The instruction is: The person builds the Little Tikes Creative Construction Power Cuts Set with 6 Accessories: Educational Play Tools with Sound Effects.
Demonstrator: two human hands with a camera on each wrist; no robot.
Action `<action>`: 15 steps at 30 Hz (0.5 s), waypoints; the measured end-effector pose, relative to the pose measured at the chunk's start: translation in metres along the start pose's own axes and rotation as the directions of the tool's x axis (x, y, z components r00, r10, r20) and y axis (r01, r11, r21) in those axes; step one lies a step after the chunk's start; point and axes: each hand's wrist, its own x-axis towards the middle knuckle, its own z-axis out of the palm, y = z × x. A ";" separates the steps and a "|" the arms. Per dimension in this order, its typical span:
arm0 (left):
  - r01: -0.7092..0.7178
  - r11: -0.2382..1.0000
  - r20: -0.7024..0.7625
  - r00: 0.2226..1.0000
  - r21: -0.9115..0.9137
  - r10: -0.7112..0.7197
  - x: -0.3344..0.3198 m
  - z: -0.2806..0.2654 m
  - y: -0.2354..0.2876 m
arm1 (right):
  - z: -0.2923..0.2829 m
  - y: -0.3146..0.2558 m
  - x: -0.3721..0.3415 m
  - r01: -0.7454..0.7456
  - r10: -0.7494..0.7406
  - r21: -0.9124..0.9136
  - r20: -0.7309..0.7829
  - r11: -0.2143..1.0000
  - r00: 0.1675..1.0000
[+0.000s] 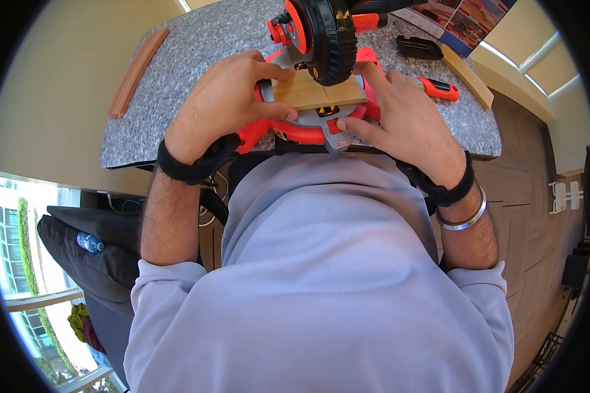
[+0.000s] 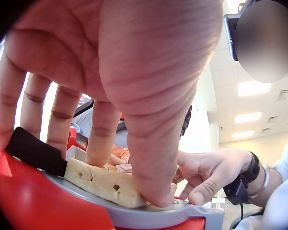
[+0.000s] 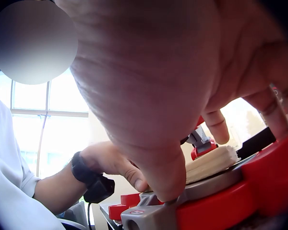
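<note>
A light wooden board (image 1: pixel 311 93) with a seam or line across it lies on the round grey-and-red base of a toy miter saw (image 1: pixel 301 135), under the black toothed blade (image 1: pixel 334 46). My left hand (image 1: pixel 223 98) holds the board's left end, thumb along the near edge and index finger at the far side; small holes show in that end (image 2: pixel 103 183) in the left wrist view. My right hand (image 1: pixel 410 121) spreads over the right side of the base. Its thumb rests at the grey front piece (image 1: pixel 337 139), and its index finger hangs past the board's right end.
A reddish-brown wooden strip (image 1: pixel 137 75) lies at the speckled table's left. On the right are a red-and-black tool (image 1: pixel 438 89), a black tray (image 1: pixel 419 48), a light wooden strip (image 1: pixel 467 75) and a printed box (image 1: pixel 462 23). The table's front edge runs close to my torso.
</note>
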 end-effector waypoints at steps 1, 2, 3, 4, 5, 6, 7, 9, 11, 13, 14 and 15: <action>0.005 1.000 0.006 1.000 0.001 -0.005 0.000 0.000 0.000 | 0.000 0.001 0.000 0.000 0.000 0.000 -0.001 1.000 1.000; 0.005 1.000 0.006 1.000 0.001 -0.005 0.000 0.000 0.000 | -0.001 0.002 0.000 0.019 -0.019 -0.004 0.010 1.000 1.000; 0.010 1.000 0.011 1.000 0.003 -0.010 0.000 -0.001 0.001 | -0.001 0.003 0.000 0.039 -0.039 -0.008 0.020 0.999 0.999; 0.014 1.000 0.016 1.000 0.006 -0.015 0.000 -0.001 0.001 | -0.001 0.003 0.000 0.039 -0.039 -0.008 0.019 0.999 0.999; 0.014 1.000 0.015 1.000 0.006 -0.014 0.000 -0.001 0.001 | 0.000 0.003 0.000 0.043 -0.042 -0.016 0.022 0.999 0.999; 0.020 1.000 0.020 1.000 0.008 -0.020 0.000 -0.001 0.002 | 0.000 0.003 0.000 0.046 -0.046 -0.024 0.025 0.999 0.999; 0.027 1.000 0.024 0.999 0.009 -0.027 0.000 -0.001 0.002 | 0.000 0.004 0.000 0.046 -0.046 -0.024 0.024 0.999 0.999; 0.030 1.000 0.026 0.999 0.005 -0.030 0.000 -0.001 0.002 | 0.002 0.005 0.000 0.064 -0.064 -0.024 0.002 0.998 0.998; 0.034 0.999 0.027 0.999 0.001 -0.034 0.001 -0.001 0.004 | 0.006 0.007 -0.001 0.079 -0.080 -0.027 -0.035 0.996 0.996; 0.064 0.998 0.047 0.997 0.014 -0.065 0.001 -0.003 0.007 | 0.007 0.007 -0.001 0.094 -0.096 -0.031 -0.071 0.995 0.993; 0.064 0.998 0.047 0.997 0.014 -0.064 0.001 -0.003 0.007 | 0.006 0.007 -0.001 0.087 -0.090 -0.047 -0.062 0.995 0.994; 0.061 0.998 0.047 0.997 0.015 -0.062 0.001 -0.003 0.007 | 0.005 0.006 -0.001 0.080 -0.084 -0.063 -0.053 0.995 0.995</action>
